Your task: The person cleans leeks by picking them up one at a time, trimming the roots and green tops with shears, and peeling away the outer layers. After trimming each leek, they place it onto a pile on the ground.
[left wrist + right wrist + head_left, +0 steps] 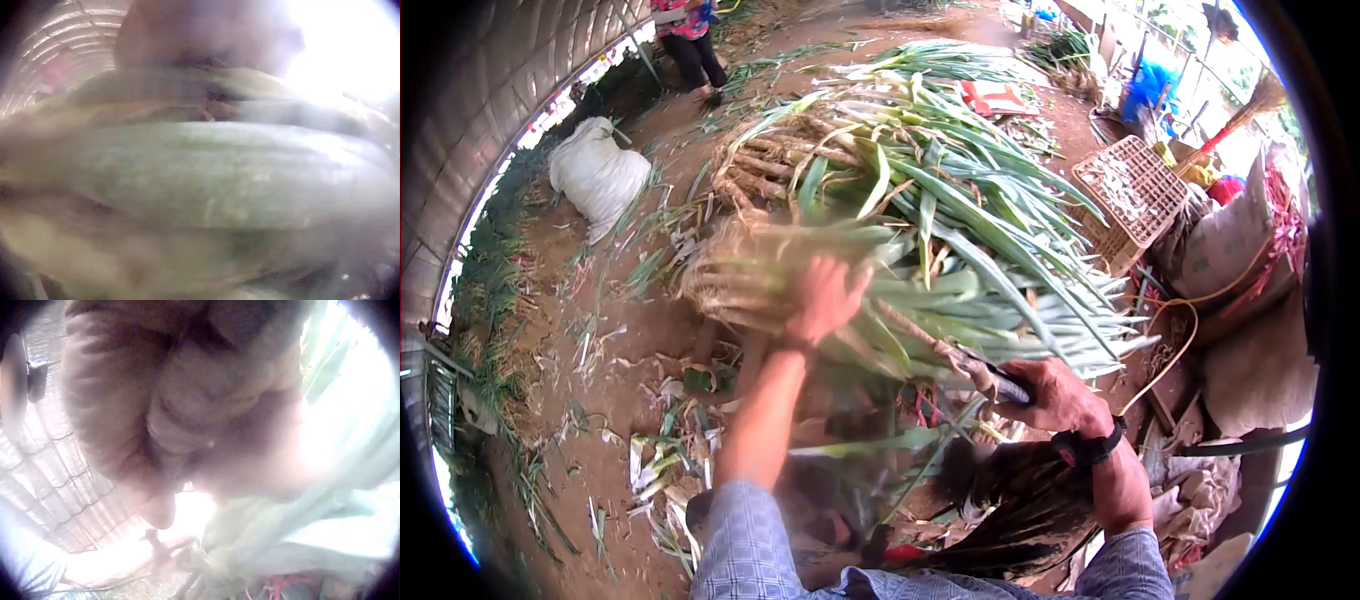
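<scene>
In the head view a bundle of long green onions (740, 285) is smeared by motion blur in front of a larger heap of green onions (960, 190). My left hand (830, 298) lies over this bundle and grips it, its fingertips partly hidden. Pale green stalks (237, 175) fill the left wrist view, with the hand dark at its top. My right hand (1055, 395) holds a dark handle-like piece (1000, 382), from which a thin brown length (920, 332) runs toward the bundle; I cannot tell what it is. In the right wrist view its curled fingers hide their hold.
A plastic crate (1135, 190) and stuffed sacks (1220, 240) stand at the right, with a yellowish cord (1195, 320) among them. A white sack (598, 175) lies at the left. Scattered leaves (665, 480) litter the dirt floor. Another person (690, 45) stands farther back.
</scene>
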`<state>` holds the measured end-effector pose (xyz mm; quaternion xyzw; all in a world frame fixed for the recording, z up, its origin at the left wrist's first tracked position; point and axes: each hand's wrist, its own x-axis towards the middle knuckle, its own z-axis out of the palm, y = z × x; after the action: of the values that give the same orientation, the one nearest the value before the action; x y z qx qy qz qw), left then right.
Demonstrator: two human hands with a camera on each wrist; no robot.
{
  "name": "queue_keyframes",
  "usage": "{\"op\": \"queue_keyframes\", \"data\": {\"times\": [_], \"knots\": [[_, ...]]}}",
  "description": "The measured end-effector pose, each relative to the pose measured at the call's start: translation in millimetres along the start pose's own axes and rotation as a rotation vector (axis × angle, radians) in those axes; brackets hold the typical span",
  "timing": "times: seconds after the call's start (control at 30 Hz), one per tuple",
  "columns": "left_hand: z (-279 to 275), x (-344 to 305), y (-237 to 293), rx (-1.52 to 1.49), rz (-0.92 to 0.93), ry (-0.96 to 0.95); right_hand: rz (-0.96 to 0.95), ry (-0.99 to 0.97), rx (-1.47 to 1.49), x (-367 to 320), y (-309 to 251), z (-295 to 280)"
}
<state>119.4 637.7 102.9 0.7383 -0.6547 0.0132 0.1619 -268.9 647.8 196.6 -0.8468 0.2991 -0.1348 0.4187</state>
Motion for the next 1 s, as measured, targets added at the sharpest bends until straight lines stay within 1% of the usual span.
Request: {"op": "queue_keyframes", "data": {"times": [0.03,0.07,0.13,0.2,0.23,0.33,0.37,0.47,0.5,0.6,0.63,0.67,0.7,0.73,0.77,0.8,0.87,0.9,0.93,1.0], "knots": [[4.2,-18.9,3.9,0.021,0.042,0.1,0.043,-0.024,0.017,-1.1,-6.2,-0.8],[9.1,-38.9,9.8,0.042,0.083,0.203,0.098,-0.076,-0.035,-1.0,-9.9,-2.5],[8.3,-86.0,32.9,0.005,0.072,0.217,0.119,-0.103,-0.037,-0.7,-13.7,0.5],[27.0,-130.3,53.1,0.062,0.118,0.35,0.033,-0.08,0.08,-2.0,-9.3,10.5],[31.7,-151.5,59.5,0.003,0.114,0.329,0.093,-0.168,-0.058,0.4,-13.8,8.3],[22.7,-186.8,71.7,-0.173,0.078,0.345,0.035,-0.258,-0.092,2.9,-3.8,22.7],[20.8,-194.7,70.1,-0.211,0.057,0.302,0.03,-0.261,-0.093,3.6,-10.5,27.3],[15.9,-201.9,51.7,-0.424,0.109,0.353,-0.071,-0.257,-0.206,7.4,-14.2,37.3],[15.5,-201.3,42.4,-0.544,0.079,0.316,0.005,-0.299,-0.226,9.4,-14.7,37.8],[11.6,-195.8,-2.2,-0.263,-0.105,0.455,0.031,-0.251,-0.165,11.2,-11.4,39.9],[-4.7,-191.5,-11.5,-0.209,-0.203,0.425,0.066,-0.268,-0.195,12.1,-9.7,38.5],[-20.0,-186.6,-21.0,-0.158,-0.302,0.392,0.061,-0.268,-0.213,12.2,-11.5,38.2],[-21.2,-179.4,-39.7,-0.18,-0.362,0.346,0.057,-0.271,-0.232,12.2,-14.3,38.2],[-19.1,-177.7,-52.7,0.08,-0.301,0.392,0.052,-0.275,-0.251,12.6,-16.3,38.7],[-12.7,-175.3,-76.4,0.147,-0.249,0.341,0.048,-0.291,-0.271,13.2,-14.5,41.4],[-7.3,-172.1,-92.6,0.215,-0.196,0.288,0.005,-0.288,-0.271,14.0,-12.1,44.0],[-6.1,-165.2,-90.3,0.023,-0.269,0.059,-0.1,-0.25,-0.281,13.8,-8.7,50.2],[-3.8,-164.1,-87.3,-0.072,-0.302,-0.059,-0.096,-0.264,-0.274,13.1,-8.4,48.3],[8.6,-169.7,-73.2,-0.108,-0.141,0.124,-0.083,-0.262,-0.273,12.0,-14.4,45.0],[17.2,-176.2,-48.1,0.055,0.103,0.218,-0.049,-0.264,-0.265,10.9,-24.3,38.9]]}}
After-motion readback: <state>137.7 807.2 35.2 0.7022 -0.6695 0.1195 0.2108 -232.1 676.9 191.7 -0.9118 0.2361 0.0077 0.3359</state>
